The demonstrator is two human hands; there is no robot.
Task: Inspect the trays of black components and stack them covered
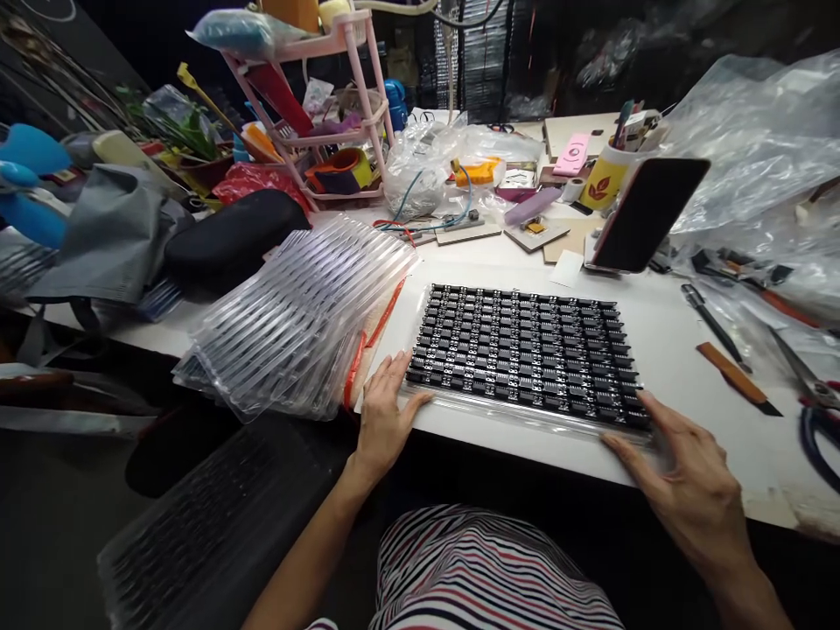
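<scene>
A clear plastic tray [525, 418] filled with rows of small black chips lies on the white table [662, 350] in front of me. My left hand [384, 416] rests at the tray's near left corner, fingers stretched out and touching its edge. My right hand [682, 477] lies at the near right corner, fingers spread along the tray's rim. Neither hand grips anything.
A stack of empty clear trays [295, 319] lies tilted to the left. A phone [647, 214] leans upright behind the tray. A knife [738, 376], screwdriver [712, 324] and pliers [810, 385] lie at the right. A pink rack [328, 105] and bags crowd the back.
</scene>
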